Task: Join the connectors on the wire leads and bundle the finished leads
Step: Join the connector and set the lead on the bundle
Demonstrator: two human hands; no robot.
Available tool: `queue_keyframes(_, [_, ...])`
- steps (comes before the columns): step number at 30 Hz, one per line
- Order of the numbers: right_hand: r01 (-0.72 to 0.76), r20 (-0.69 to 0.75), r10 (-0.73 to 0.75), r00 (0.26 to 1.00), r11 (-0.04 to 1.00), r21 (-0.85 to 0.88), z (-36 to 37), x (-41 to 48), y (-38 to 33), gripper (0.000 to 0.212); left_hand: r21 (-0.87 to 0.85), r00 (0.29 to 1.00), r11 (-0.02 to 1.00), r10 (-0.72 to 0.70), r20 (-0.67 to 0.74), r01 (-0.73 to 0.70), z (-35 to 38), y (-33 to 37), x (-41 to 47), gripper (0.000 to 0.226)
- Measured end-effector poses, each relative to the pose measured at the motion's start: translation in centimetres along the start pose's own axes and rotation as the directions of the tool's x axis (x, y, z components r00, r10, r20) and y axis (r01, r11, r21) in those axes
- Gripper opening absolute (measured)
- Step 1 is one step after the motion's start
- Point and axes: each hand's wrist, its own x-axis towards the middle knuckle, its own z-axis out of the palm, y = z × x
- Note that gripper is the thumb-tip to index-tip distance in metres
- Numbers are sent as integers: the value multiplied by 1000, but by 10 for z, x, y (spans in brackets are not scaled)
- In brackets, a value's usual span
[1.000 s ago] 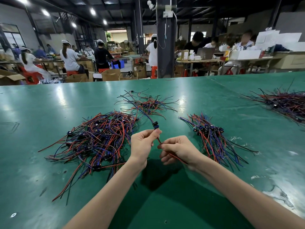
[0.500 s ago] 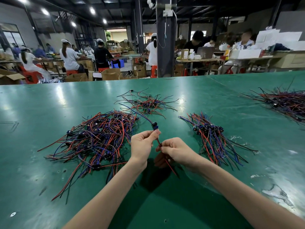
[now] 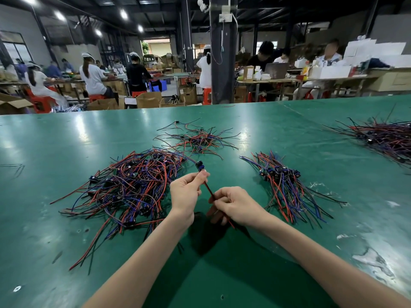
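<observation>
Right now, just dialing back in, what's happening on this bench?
A person is working one wire lead over the green table. The left hand pinches it just below the blue connector. The right hand grips the red and black wires lower down. A loose tangle of leads lies to the left, and a tidier pile lies to the right. Whether the connector is fully joined cannot be told.
</observation>
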Motion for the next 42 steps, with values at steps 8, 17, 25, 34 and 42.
queue_keyframes(8, [-30, 47, 24, 999, 993, 116, -3, -2, -4, 18, -15, 1000, 1000, -1, 12, 1, -2, 3, -1, 15])
queue_keyframes(17, [-161, 114, 123, 986, 883, 440, -3, -3, -9, 19, -12, 1000, 1000, -24, 5, 24, -1, 3, -3, 12])
queue_keyframes(25, [-178, 124, 129, 984, 790, 587, -4, -3, -8, 17, -27, 1000, 999, -24, 3, 24, 0, 6, -4, 10])
queue_keyframes(34, [-180, 291, 28, 956, 840, 512, -6, -11, -11, 23, -44, 1000, 999, -14, -27, 13, -3, 13, -4, 13])
queue_keyframes(42, [-139, 145, 55, 988, 725, 675, -5, -5, -12, 25, -57, 999, 998, -32, -23, 31, -5, 14, -1, 12])
